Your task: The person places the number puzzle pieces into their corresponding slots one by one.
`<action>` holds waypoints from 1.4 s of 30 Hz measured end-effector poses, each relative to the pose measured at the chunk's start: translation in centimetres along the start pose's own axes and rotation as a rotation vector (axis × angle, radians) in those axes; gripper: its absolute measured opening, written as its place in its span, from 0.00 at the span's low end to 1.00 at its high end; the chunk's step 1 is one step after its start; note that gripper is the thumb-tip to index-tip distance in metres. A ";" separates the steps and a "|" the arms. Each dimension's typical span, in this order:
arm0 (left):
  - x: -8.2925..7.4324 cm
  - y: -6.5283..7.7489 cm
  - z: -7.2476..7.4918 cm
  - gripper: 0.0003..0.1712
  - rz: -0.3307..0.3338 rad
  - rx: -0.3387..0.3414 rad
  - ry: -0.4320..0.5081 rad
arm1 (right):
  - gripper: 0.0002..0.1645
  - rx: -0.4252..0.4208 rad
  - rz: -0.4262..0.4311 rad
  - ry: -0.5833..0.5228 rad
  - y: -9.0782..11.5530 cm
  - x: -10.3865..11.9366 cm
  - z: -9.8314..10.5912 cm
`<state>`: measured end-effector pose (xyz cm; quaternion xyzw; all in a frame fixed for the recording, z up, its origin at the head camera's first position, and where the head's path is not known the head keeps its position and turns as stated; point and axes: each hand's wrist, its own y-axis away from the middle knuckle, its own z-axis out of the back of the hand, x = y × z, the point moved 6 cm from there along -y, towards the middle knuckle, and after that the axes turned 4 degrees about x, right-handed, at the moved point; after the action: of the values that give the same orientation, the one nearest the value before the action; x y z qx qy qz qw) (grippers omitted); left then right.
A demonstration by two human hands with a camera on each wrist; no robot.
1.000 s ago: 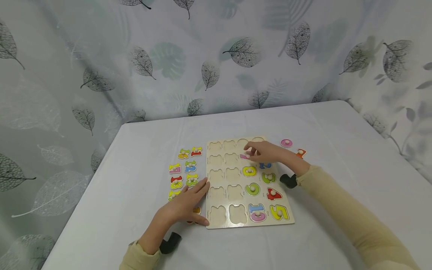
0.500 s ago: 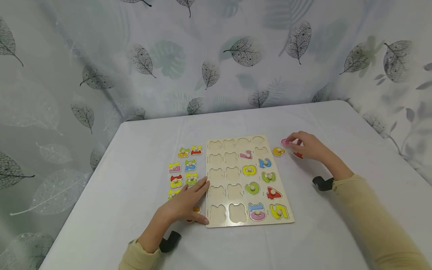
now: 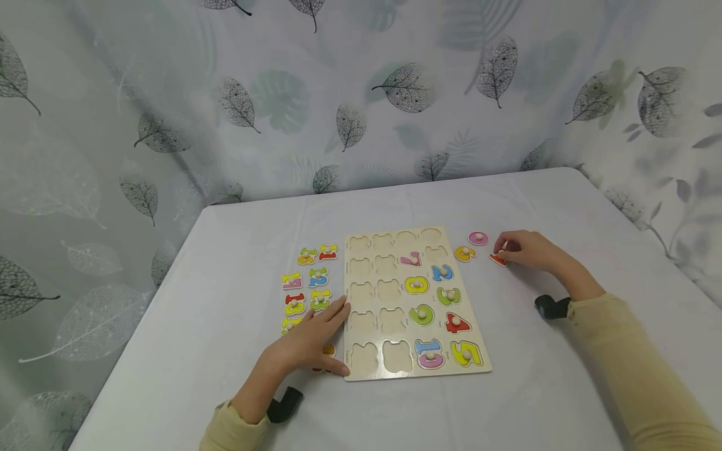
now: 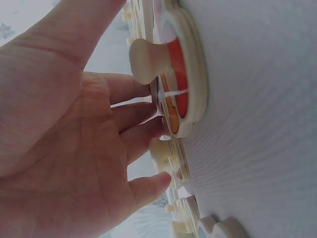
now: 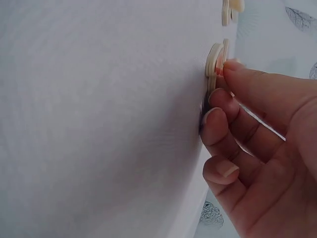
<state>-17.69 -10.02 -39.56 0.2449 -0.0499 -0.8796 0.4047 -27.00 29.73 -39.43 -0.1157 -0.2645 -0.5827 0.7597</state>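
Note:
My right hand (image 3: 527, 250) is at the right of the puzzle board, thumb and forefinger pinching an orange-red number piece (image 3: 498, 259). In the right wrist view, the thumb and fingertips meet at that piece (image 5: 218, 64), close over the cloth. A pink 0 piece (image 3: 477, 238) and a yellow-orange 6 piece (image 3: 465, 253) lie nearby. My left hand (image 3: 310, 338) rests with extended fingers along the left edge of the wooden number puzzle board (image 3: 369, 338). It hides some loose pieces; a red and orange knobbed piece (image 4: 179, 84) shows beside it in the left wrist view.
Seated in the board's right half are a pink 7 (image 3: 412, 259), a blue 2 (image 3: 442, 272), a red 4 (image 3: 457, 323) and several others. Loose two-digit pieces, among them a red and yellow 18 (image 3: 294, 304), lie left of the board on the white tablecloth (image 3: 254, 250).
My right hand has left the pink 7 on the board, moved right to the pink 0, then shifted to the orange-red piece. The left hand has stayed in place.

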 end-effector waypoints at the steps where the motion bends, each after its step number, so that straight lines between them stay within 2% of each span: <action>1: 0.0 0.0 0.0 0.62 0.000 0.000 0.002 | 0.05 0.001 -0.003 0.001 0.0 0.0 0.0; 10: 0.2 0.0 -0.1 0.62 0.004 0.006 0.004 | 0.07 0.005 -0.014 0.015 -0.1 -0.2 0.1; 20: 0.2 0.0 -0.1 0.62 0.006 0.004 0.004 | 0.08 -0.041 -0.021 0.009 -0.4 0.3 0.4; 31: 0.3 0.0 -0.2 0.62 -0.002 0.001 0.014 | 0.09 -0.136 0.009 -0.031 -1.7 3.4 0.9; 36: 0.2 -0.1 -0.2 0.62 0.004 0.004 0.013 | 0.09 -0.129 0.035 -0.029 -3.1 5.4 0.1; 42: 0.2 -0.1 -0.2 0.62 0.010 0.007 0.014 | 0.09 -0.098 0.013 -0.025 -5.0 6.7 -1.6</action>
<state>-17.78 -10.05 -39.90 0.2522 -0.0512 -0.8758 0.4084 -30.12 21.96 -37.85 -0.1619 -0.2444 -0.5886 0.7534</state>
